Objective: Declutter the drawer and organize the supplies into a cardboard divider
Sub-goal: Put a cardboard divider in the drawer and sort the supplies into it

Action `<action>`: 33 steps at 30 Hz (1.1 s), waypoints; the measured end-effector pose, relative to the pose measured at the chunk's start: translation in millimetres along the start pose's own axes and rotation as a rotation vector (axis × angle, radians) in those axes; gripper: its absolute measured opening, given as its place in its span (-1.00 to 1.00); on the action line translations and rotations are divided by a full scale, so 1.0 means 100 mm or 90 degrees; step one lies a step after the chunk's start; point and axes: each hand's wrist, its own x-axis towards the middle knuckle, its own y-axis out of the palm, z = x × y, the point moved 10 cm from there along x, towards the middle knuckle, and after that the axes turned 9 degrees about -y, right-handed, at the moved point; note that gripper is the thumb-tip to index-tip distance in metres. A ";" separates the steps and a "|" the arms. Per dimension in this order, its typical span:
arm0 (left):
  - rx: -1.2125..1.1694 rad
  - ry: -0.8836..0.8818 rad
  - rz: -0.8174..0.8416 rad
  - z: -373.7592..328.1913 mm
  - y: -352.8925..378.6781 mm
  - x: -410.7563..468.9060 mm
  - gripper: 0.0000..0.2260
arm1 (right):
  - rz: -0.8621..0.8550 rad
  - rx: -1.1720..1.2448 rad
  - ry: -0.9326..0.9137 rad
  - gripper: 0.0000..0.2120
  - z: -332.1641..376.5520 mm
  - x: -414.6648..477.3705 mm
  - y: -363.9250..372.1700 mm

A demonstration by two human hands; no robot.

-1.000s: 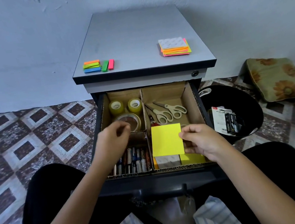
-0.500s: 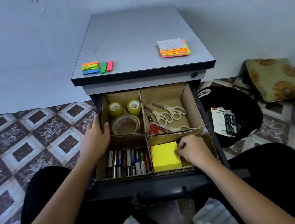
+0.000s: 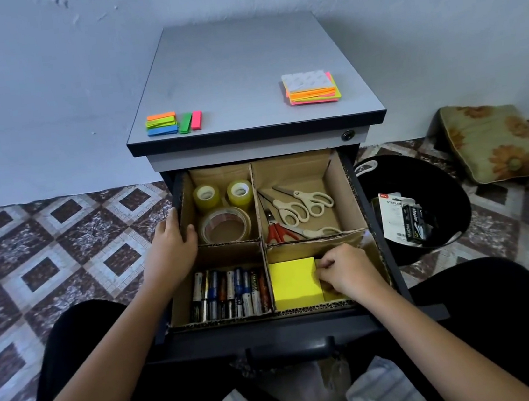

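Head view. Seated on a tiled floor [image 3: 61, 242] before an open drawer [image 3: 375, 230] fitted with a cardboard divider [image 3: 342, 190] of four compartments.

Grips the drawer's left wall with the left hand [image 3: 171, 241], thumb inside near the back left compartment, fingers wrapped over the outer side and mostly hidden.

Pinches the right edge of a yellow sticky-note pad [image 3: 295, 283] with the right hand [image 3: 345, 270], fingers curled, fingertips tucked out of sight. Holds that pad flat in the front right compartment, against the middle wall. Under the hand, a sliver of more yellow, too covered to identify.

Front left: batteries [image 3: 231, 292] packed side by side, labels too small to read.

Back left: two small tape rolls [image 3: 206, 196] on edge, with a larger tape roll [image 3: 226, 226] flat just in front.

Back right: cream-handled scissors [image 3: 300, 202] and red-handled scissors [image 3: 275, 232], overlapping and hard to separate.

On the cabinet top [image 3: 238, 53]: a stack of coloured index flags [image 3: 162, 124] near the left front corner, and neon sticky notes [image 3: 311, 89] to the right, under a white sheet.

On the floor to the right: a black bin [image 3: 454, 210] with a stapler package [image 3: 405, 216] inside, and a floral cushion [image 3: 496, 142] beyond.

At the bottom edge, dark-clothed legs, cut off.
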 end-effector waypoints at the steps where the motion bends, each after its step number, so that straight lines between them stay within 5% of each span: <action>1: 0.000 -0.006 0.007 0.01 0.00 0.01 -0.48 | 0.011 -0.004 0.000 -0.83 0.02 -0.01 -0.02; 6: -0.025 0.069 -0.069 -0.26 -0.24 -0.04 -0.55 | 0.045 0.074 -0.042 -0.83 0.36 -0.08 -0.46; 12: -0.124 0.294 -0.155 -1.53 -0.71 -0.19 -0.65 | -0.152 0.160 -0.113 -0.80 0.75 0.46 -1.59; 21: -0.498 -0.093 0.272 -2.44 -0.23 0.75 -0.96 | -0.287 0.001 -0.045 -0.75 0.93 1.42 -2.36; 23: -0.505 -0.143 0.303 -2.53 -0.14 0.76 -0.98 | -0.300 0.005 -0.017 -0.88 0.89 1.51 -2.41; 25: -0.504 -0.168 0.325 -2.61 -0.07 0.78 -0.95 | -0.319 0.018 0.006 -0.77 0.85 1.57 -2.47; 28: -0.475 -0.161 0.335 -2.73 -0.02 0.83 -0.74 | -0.325 0.018 0.016 -0.87 0.81 1.65 -2.54; 33: -0.471 -0.170 0.348 -2.83 0.00 0.75 -0.83 | -0.287 0.014 0.015 -0.75 0.83 1.76 -2.50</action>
